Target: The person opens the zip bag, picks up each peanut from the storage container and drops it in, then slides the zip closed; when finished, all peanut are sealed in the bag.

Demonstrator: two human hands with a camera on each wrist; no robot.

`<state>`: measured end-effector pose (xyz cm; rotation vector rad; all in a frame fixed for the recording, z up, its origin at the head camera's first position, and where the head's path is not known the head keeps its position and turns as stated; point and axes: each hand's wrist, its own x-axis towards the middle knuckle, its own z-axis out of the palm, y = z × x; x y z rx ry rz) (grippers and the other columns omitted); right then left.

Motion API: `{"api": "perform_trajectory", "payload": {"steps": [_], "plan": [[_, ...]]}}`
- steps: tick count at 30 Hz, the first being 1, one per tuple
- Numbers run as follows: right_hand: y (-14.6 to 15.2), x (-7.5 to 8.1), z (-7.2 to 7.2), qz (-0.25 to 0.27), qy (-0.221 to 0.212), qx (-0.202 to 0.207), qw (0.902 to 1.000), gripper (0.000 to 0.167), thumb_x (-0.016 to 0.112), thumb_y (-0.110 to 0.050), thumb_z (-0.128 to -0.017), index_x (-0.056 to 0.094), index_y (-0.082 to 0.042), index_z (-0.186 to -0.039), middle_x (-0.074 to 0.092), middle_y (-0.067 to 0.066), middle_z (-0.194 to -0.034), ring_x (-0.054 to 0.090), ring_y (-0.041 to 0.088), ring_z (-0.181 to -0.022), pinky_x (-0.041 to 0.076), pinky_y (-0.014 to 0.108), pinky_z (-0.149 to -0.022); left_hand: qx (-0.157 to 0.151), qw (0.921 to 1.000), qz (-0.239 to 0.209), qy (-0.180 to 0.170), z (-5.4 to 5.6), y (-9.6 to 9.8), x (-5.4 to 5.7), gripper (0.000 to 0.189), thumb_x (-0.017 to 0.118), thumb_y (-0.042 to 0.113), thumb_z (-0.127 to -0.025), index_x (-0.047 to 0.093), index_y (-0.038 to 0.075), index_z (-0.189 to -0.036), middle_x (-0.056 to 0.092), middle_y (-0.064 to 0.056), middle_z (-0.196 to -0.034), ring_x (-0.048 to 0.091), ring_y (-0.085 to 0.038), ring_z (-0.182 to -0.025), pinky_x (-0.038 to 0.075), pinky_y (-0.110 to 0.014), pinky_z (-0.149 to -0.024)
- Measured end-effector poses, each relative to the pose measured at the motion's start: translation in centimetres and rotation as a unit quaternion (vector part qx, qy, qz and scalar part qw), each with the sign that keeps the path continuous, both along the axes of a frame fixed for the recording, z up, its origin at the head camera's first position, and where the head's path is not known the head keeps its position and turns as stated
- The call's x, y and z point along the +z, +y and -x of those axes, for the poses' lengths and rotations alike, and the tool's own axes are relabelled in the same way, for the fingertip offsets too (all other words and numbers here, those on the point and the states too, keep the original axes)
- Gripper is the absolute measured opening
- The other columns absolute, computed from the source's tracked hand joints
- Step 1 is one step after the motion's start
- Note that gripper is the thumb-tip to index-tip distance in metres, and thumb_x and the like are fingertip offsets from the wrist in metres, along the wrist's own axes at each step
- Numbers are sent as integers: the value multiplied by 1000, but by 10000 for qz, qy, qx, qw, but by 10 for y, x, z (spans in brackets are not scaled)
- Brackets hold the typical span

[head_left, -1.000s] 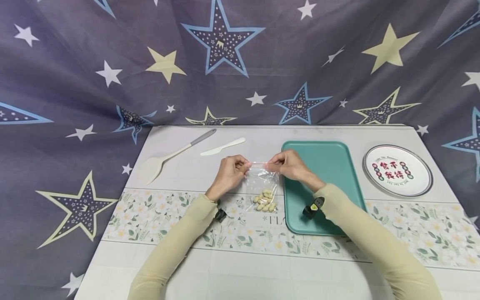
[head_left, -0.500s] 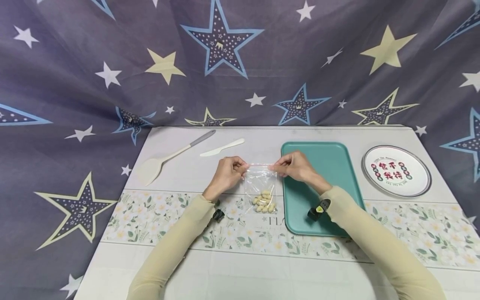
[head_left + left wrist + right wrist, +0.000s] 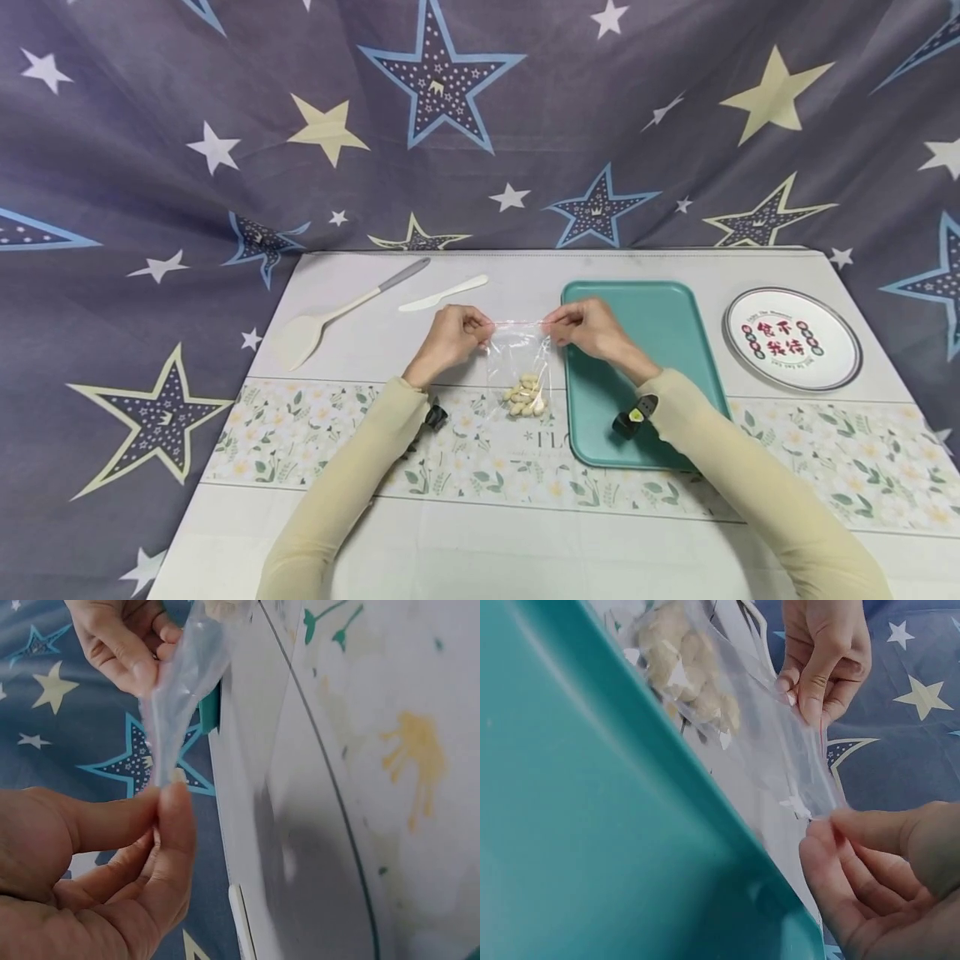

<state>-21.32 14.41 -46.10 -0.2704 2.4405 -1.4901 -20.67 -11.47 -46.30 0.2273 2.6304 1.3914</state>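
A clear zip-top bag [image 3: 517, 354] hangs between the two hands, its red-lined top edge stretched straight. Several pale, peanut-like pieces [image 3: 525, 396] are gathered at its bottom; the right wrist view shows these peanut-like pieces [image 3: 686, 667] through the film. My left hand [image 3: 456, 335] pinches the left top corner between thumb and forefinger. At the other corner, my right hand [image 3: 592, 327] pinches the same edge, over the left side of the teal tray [image 3: 637, 367]. In the left wrist view the left hand [image 3: 112, 862] grips the strip close up.
A cream spoon [image 3: 306, 337] with a grey-ended handle lies at the left, with a white plastic knife [image 3: 444, 293] beside it. A round plate [image 3: 795, 375] with red characters stands right of the tray. A star-patterned curtain [image 3: 555, 108] hangs behind the table.
The right hand has moved slightly right along the bag's top edge, farther from the left hand. Both hands and the bag are a little higher in view than half a second ago.
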Motion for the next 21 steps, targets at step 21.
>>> {"api": "perform_trajectory", "payload": {"steps": [21], "plan": [[18,2,5,-783,534,-42,9955,30,69,-16,-99,72,3,-123,75,23,-113,73,32,-94,58,24,-70,-415,9926,1134,-138,5,-1,5,51,74,17,-93,62,-5,-138,76,-18,-117,73,-29,-106,60,-39,-99]]}}
